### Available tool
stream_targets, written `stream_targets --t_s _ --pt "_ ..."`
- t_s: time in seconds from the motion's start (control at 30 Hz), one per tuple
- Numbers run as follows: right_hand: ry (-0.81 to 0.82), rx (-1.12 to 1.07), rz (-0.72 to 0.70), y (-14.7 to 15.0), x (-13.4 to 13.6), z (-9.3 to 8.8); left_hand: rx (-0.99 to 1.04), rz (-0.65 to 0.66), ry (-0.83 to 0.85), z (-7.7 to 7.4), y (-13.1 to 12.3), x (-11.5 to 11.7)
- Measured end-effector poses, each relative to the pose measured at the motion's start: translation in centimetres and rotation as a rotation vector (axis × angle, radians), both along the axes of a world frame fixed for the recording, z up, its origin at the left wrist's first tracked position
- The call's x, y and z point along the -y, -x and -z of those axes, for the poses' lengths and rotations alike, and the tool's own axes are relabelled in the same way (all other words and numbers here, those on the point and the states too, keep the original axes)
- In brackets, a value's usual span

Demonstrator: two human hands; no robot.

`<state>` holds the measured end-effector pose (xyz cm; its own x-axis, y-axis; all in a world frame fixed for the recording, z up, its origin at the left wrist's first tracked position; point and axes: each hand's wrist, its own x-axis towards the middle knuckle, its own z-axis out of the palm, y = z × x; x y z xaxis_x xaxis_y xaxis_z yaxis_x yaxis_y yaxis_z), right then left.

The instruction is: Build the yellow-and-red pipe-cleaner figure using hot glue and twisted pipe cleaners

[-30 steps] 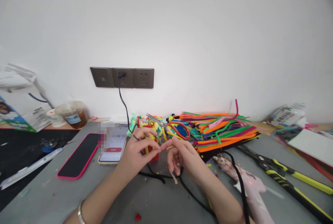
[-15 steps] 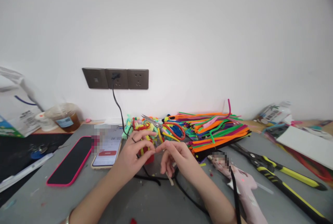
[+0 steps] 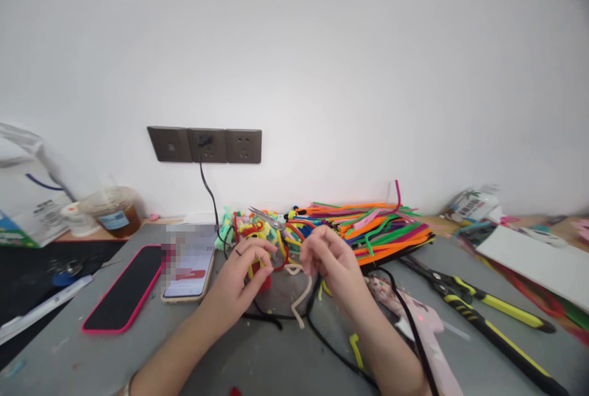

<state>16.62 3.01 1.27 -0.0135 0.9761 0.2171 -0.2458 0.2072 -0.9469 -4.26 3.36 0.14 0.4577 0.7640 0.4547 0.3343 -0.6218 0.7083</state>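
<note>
My left hand and my right hand are raised just above the grey table, a little apart, fingers curled in a pinch. Between them hangs a pale beige pipe cleaner, its upper end bent into a small loop by my fingertips and its tail curving down to the table. A black ring sits on a finger of my left hand. Behind the hands lies a heap of short coloured pipe-cleaner pieces with scissors on top.
A stack of long coloured pipe cleaners lies at the back right. A pink glue gun with black cord and yellow-handled pliers lie to the right. Two phones rest at the left. A short yellow piece lies near my right forearm.
My hands have drawn apart from touching fingertips, and the beige pipe cleaner now shows as a longer curved strand between them. The camera has shifted slightly.
</note>
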Motion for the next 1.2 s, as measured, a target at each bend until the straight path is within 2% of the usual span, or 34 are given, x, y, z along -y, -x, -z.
stream_targets --t_s 0.07,0.17,0.23,0.33,0.4,0.47,0.57,0.73,1.0,1.2 --pt "-0.119 0.102 0.180 -1.2 0.1 -0.9 0.087 -0.003 0.066 0.2 0.1 0.1" --pt "-0.224 0.401 0.453 -3.3 0.1 -2.4 0.156 -0.009 0.111 0.1 0.2 0.2" --pt "-0.201 0.646 0.558 -4.7 -0.4 -3.1 0.138 0.007 0.079 -0.2 0.2 0.3" --pt "-0.099 0.991 0.630 -6.4 -1.9 -3.2 0.071 0.024 -0.010 -0.8 0.3 0.2" --pt "-0.020 1.223 0.623 -7.1 -3.4 -3.0 0.041 0.015 -0.058 -0.9 0.3 0.0" --pt "0.043 1.331 0.609 -7.5 -4.7 -2.6 0.042 -0.005 -0.084 -0.8 0.3 -0.2" --pt "0.106 1.426 0.586 -8.0 -5.8 -2.2 0.077 -0.053 -0.103 -0.4 0.4 -0.4" --pt "0.154 1.545 0.478 -8.7 -5.8 -2.1 0.097 -0.115 -0.079 0.5 0.7 -0.5" --pt "0.089 1.684 0.385 -8.6 -6.0 -1.9 0.091 -0.097 -0.017 0.3 0.8 -0.3" --pt "0.032 1.733 0.343 -8.6 -6.5 -1.9 0.333 -0.063 0.114 -0.7 0.5 0.4"
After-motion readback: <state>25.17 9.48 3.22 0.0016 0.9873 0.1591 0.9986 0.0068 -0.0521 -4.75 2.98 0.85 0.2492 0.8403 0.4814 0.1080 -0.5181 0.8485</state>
